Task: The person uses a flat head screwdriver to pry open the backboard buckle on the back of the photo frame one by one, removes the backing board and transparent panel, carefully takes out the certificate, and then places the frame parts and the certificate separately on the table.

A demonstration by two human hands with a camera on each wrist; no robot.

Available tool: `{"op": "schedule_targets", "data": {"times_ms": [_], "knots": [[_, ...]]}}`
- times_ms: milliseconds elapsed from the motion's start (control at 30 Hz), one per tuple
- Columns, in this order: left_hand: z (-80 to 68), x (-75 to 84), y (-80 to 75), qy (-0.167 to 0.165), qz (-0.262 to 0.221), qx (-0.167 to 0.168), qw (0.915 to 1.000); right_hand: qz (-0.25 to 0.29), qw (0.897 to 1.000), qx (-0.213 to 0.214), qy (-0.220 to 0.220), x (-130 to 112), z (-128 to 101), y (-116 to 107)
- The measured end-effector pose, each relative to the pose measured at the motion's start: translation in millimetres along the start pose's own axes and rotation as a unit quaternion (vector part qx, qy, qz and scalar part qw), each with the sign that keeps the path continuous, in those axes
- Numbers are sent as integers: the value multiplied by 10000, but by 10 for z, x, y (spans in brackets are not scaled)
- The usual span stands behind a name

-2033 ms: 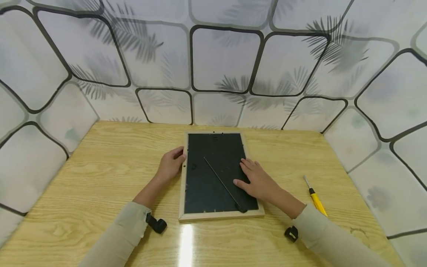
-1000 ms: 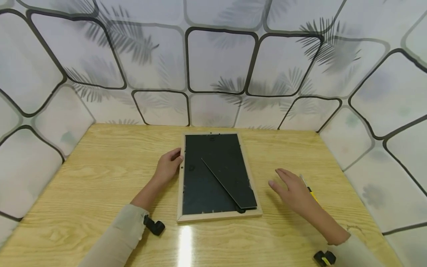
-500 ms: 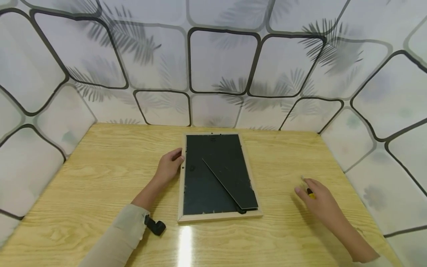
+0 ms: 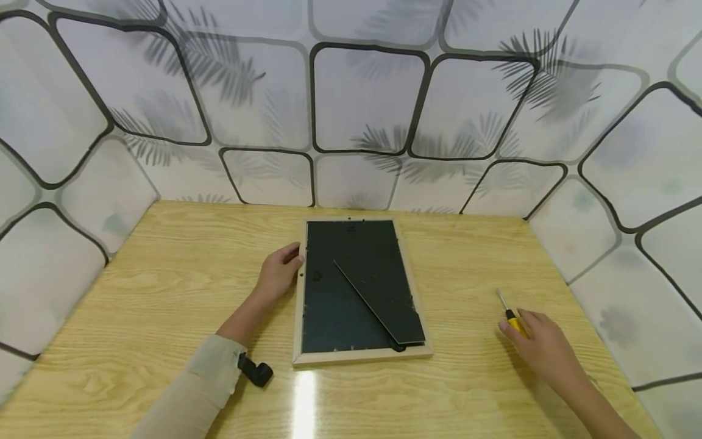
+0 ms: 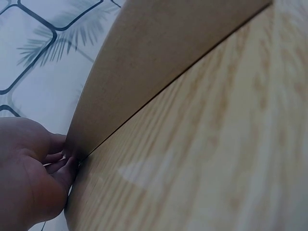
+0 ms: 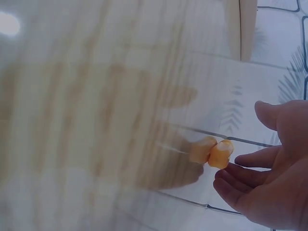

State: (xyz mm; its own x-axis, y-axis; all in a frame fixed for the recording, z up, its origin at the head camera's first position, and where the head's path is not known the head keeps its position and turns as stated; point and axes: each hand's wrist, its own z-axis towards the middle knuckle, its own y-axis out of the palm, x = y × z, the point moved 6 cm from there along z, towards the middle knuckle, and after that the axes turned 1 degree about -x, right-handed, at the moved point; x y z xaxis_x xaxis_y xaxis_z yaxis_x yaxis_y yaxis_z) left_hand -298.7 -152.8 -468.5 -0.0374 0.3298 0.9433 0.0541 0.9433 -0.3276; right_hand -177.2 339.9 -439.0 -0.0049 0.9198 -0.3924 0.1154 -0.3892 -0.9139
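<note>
Bare table [image 4: 164, 292] left of frame [image 4: 359, 356] — open passage; wall panels [image 4: 362, 97] block behind.

frames: one picture frame [image 4: 359, 286] is counted, lying back up | tools: one yellow-handled screwdriver [image 4: 510, 313] is counted | hands: two are seen, left hand [image 4: 278, 273] and right hand [image 4: 543, 349] | surfaces: one wooden counter [image 4: 164, 286] is counted
</note>
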Motion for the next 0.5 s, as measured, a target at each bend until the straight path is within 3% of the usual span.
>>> {"op": "schedule_targets", "data": {"times_ms": [500], "knots": [[-22,14,-1,122,-14,-78,9999,-396,9991,166,-8,57,-9,21]]}}
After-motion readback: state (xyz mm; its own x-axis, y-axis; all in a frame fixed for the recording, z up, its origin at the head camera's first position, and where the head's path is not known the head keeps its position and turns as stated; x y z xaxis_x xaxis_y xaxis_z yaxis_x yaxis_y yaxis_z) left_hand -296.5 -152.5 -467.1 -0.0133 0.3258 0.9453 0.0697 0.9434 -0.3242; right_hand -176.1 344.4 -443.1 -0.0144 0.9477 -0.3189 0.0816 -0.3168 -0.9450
